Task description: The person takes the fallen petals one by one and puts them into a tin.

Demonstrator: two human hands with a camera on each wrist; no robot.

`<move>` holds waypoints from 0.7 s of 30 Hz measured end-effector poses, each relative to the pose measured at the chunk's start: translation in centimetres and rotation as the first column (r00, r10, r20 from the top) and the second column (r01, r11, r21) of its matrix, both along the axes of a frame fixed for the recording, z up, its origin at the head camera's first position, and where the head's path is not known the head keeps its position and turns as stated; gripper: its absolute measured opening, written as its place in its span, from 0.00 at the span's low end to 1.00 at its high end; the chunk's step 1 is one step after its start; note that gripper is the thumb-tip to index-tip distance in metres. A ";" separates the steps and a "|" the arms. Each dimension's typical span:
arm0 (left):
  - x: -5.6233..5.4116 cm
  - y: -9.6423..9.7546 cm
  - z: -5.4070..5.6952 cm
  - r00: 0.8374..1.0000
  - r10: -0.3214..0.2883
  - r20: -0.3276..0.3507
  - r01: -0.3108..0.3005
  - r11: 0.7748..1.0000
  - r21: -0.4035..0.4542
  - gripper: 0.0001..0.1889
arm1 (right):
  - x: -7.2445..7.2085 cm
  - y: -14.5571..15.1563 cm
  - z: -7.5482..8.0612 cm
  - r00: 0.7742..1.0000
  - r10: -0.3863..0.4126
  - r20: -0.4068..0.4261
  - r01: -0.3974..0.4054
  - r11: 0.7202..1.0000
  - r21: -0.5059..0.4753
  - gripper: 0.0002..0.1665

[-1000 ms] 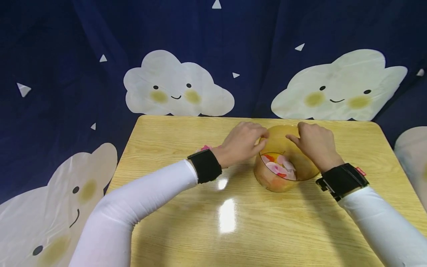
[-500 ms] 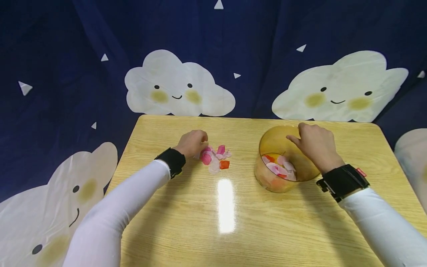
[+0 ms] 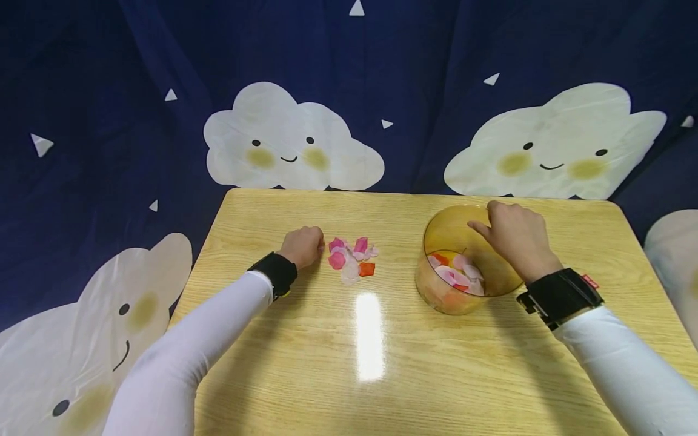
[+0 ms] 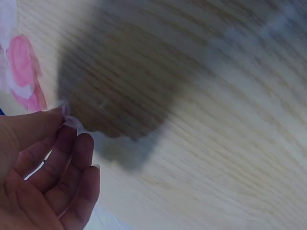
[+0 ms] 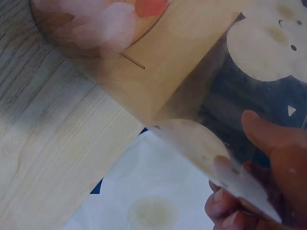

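Observation:
At the left of the table, my left hand [image 3: 303, 247] is just left of a loose group of petals [image 3: 349, 257] in pink, white and orange. In the left wrist view, its thumb and forefinger pinch a thin whitish petal [image 4: 71, 120], mostly hidden by the fingertips. My right hand [image 3: 518, 233] grips the rim of a see-through amber bowl [image 3: 444, 300] on its far right side. Its fingers [image 5: 223, 199] curl round the outside of the wall while the thumb stands off it. Pale pink and red petals [image 3: 460, 275] lie in the bottom of the bowl.
The light wooden table [image 3: 425, 375] has a bright light reflection in its middle. Behind it hangs a dark blue curtain [image 3: 420, 72] with smiling white clouds. The bowl stands toward the back right, with the loose petals to its left.
My left hand has moved left from the bowl's rim to the loose petals, then slightly farther left, and now holds a whitish petal. My right hand has stayed on the bowl.

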State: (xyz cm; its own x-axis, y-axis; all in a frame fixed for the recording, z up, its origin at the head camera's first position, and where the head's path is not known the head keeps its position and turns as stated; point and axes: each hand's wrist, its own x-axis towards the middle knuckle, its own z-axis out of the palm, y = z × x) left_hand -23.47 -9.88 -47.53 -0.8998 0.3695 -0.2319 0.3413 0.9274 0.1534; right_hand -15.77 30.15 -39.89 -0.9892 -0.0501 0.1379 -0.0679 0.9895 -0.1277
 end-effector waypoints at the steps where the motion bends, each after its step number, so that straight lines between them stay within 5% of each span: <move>1: -0.1 0.0 0.1 1.000 -0.003 -0.009 0.003 1.000 0.008 0.07 | 0.0 0.0 0.0 1.000 0.001 0.002 -0.001 1.000 -0.001 0.29; 7: -1.2 1.6 2.5 0.997 -0.002 -0.079 0.012 0.992 0.125 0.06 | 0.0 -0.1 0.0 1.000 0.000 0.006 0.000 1.000 0.003 0.29; 13: -0.6 6.5 7.2 0.976 -0.081 -0.200 0.129 0.963 0.238 0.08 | 0.1 0.0 -0.2 1.000 -0.002 0.020 0.002 1.000 -0.003 0.29; 17: 1.5 10.5 10.6 0.938 -0.203 -0.281 0.284 0.916 0.285 0.07 | 0.0 0.0 -0.2 1.000 -0.003 0.009 0.003 1.000 0.000 0.29; 21: 4.4 14.2 12.4 0.878 -0.363 -0.313 0.444 0.861 0.247 0.06 | -0.1 0.0 0.0 1.000 -0.007 0.010 0.007 1.000 0.004 0.29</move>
State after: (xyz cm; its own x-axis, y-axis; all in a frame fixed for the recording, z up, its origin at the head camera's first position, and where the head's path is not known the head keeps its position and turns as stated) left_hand -19.06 4.28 -35.10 -0.6672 0.7275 0.1599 0.7392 0.6201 0.2630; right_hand -15.87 30.17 -39.87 -0.9908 -0.0441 0.1277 -0.0602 0.9904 -0.1245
